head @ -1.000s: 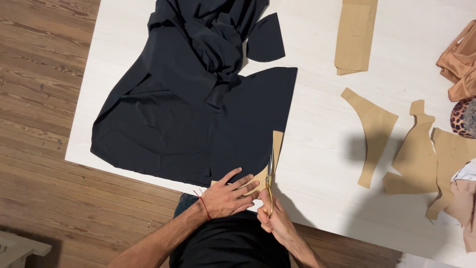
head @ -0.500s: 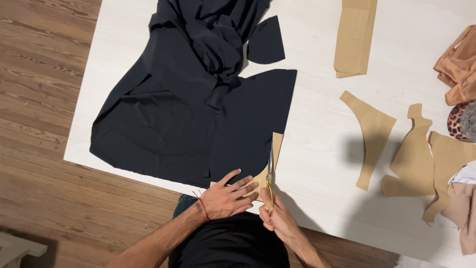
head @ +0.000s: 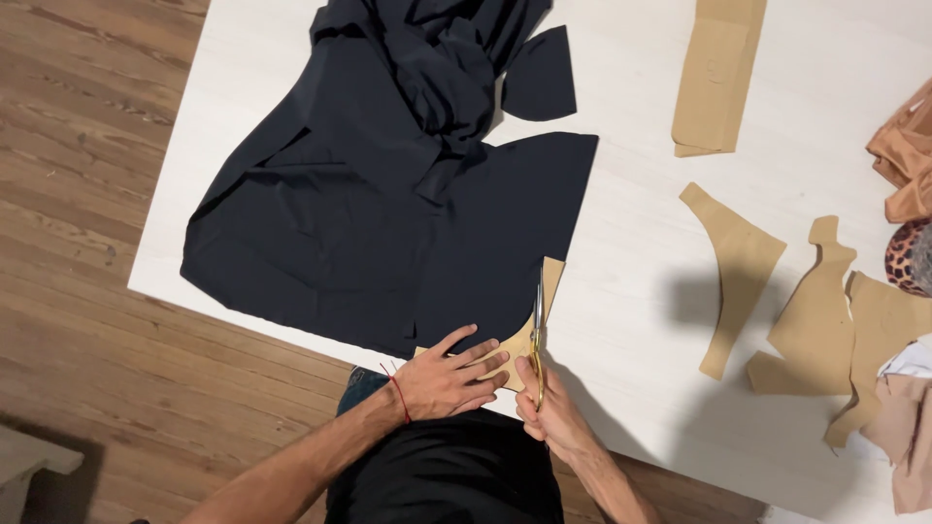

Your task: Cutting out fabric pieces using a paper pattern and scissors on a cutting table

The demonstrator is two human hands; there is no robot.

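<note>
1. Left hand (head: 449,380), fingers spread flat, presses a tan paper pattern piece (head: 529,330) onto dark navy fabric (head: 388,223) at lower centre.
2. Right hand (head: 550,415), fingers closed around gold-handled scissors (head: 538,335), cuts along the pattern's edge on the white worktop (head: 631,243).

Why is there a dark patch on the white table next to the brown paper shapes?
Head view: that patch is a soft shadow on the white table beside the curved paper pattern piece; light is even, no glare; the navy fabric looks so dark its folds barely show; the scissors and both hands are fairly sharp.
</note>
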